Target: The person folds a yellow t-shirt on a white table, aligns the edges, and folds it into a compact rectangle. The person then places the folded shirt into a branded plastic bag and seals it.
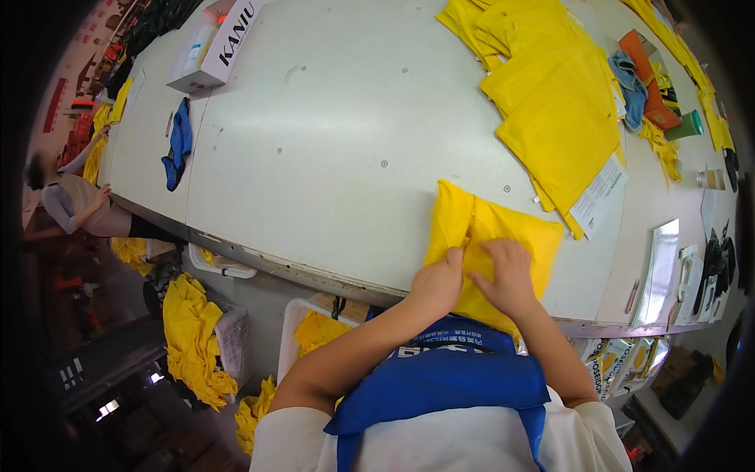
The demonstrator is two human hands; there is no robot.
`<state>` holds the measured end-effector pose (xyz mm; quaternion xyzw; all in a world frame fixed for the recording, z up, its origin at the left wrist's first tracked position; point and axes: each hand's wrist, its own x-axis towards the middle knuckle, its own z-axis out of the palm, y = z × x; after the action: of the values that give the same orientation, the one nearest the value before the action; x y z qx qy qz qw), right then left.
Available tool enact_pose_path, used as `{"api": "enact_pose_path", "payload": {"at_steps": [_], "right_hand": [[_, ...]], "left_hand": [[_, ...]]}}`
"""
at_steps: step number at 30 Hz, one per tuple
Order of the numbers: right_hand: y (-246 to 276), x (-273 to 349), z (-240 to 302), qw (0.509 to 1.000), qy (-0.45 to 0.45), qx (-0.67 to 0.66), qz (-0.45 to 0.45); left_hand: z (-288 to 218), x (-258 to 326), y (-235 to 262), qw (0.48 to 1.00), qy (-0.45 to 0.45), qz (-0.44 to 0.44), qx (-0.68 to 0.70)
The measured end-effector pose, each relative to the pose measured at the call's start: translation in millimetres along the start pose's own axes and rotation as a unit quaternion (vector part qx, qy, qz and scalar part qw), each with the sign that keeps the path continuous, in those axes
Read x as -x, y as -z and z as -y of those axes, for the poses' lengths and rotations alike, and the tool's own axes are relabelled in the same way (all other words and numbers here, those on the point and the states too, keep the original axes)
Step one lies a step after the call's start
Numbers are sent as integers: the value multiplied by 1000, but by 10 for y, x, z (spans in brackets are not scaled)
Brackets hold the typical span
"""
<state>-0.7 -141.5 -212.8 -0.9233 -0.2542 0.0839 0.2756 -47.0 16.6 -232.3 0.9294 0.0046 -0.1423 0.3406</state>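
Long white worktable (330, 141): folded yellow cloth piece (487, 252) on near edge; stack of yellow fabric pieces (550, 102) behind-right; white cardboard box (220, 39) far left.

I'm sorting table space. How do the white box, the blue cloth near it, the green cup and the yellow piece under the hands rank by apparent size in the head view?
1. Yellow piece
2. White box
3. Blue cloth
4. Green cup
Fisheye bending makes this rough.

Both bare forearms reach forward; left hand (437, 285) curled, right hand (506, 271) pressing flat, side by side.

Single head-worn fisheye view, aimed steeply down, white worktable (314, 157) seen close, edges bent toward the rim.
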Motion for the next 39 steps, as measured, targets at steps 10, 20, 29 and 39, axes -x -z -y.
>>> {"api": "enact_pose_path", "payload": {"at_steps": [10,20,29,39], "right_hand": [[-254,183,-222,990,4,-86,-108],[-376,374,212,941,337,25,-2],[-485,496,214,948,312,54,-27],[-254,341,441,981,128,-41,-141]], "left_hand": [[-177,-317,79,995,33,85,-38],[-161,-473,22,988,88,97,-77],[-99,-461,40,992,46,91,-70],[188,-221,110,992,28,25,119]]}}
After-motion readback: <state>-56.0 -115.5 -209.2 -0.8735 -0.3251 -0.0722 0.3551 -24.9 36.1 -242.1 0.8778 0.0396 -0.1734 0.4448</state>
